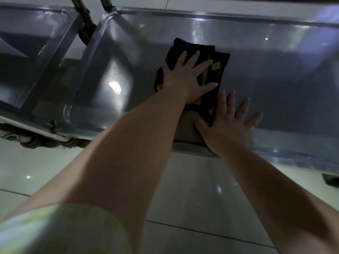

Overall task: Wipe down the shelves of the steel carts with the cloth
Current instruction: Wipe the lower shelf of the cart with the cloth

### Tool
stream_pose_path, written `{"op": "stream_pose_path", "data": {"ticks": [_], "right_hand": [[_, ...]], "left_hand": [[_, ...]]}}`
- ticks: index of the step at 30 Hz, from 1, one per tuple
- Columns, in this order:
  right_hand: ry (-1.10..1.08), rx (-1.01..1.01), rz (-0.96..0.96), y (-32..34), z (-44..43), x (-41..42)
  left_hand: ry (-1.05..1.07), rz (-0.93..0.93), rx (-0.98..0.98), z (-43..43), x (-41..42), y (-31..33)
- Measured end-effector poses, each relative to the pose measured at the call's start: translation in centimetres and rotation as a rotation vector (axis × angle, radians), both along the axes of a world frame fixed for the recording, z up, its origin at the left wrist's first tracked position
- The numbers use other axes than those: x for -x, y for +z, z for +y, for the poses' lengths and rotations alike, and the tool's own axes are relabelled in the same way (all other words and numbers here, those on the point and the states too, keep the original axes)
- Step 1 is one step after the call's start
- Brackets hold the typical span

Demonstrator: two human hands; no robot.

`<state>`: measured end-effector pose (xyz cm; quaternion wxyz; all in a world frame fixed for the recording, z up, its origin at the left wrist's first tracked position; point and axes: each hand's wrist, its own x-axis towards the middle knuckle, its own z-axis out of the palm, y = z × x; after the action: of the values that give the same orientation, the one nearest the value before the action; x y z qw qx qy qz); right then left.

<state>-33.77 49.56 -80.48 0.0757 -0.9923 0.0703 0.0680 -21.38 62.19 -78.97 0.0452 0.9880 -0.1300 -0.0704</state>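
The left hand [189, 76] lies flat with fingers spread wide, pressing the cloth [190, 47] onto the shelf [275, 79], near its near edge. The right hand [229, 123] rests flat and spread on the steel just right of the cloth's near corner.

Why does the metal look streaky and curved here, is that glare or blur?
Head view: reflected glare streaks the steel shelf; the wide lens bows its rim; the sleeve and neighbouring cart are blurred; the cloth under the left hand looks sharper.
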Motion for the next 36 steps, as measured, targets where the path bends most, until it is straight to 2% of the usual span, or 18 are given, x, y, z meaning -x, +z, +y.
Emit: {"op": "stream_pose_path", "data": {"ticks": [10, 15, 17, 22, 25, 29, 33, 36], "right_hand": [[0.028, 0.045, -0.020, -0.6, 0.3, 0.1], [0.022, 0.059, -0.010, -0.5, 0.6, 0.0], [0.023, 0.064, 0.000, -0.4, 0.6, 0.1], [0.024, 0.056, 0.019, -0.1, 0.7, 0.0], [0.013, 0.026, 0.003, -0.2, 0.5, 0.0], [0.005, 0.044, -0.008, -0.8, 0.3, 0.0], [0.002, 0.037, -0.018, -0.8, 0.3, 0.0], [0.004, 0.034, -0.031, -0.7, 0.4, 0.1]], "left_hand": [[0.418, -0.039, 0.000, 13.0, -0.8, 0.0], [0.563, 0.019, -0.036, 11.8, -1.3, 0.6], [0.508, 0.025, -0.021, 8.7, -1.6, 0.7], [0.088, 0.058, -0.013, -3.5, -1.0, 0.5], [-0.031, 0.083, -0.009, -6.6, -0.6, 0.3], [0.003, 0.052, 0.010, -1.5, -1.1, 0.1], [0.275, 0.001, 0.024, 7.5, -0.1, 0.2], [0.395, -0.037, 0.008, 15.4, 2.3, 0.2]]}}
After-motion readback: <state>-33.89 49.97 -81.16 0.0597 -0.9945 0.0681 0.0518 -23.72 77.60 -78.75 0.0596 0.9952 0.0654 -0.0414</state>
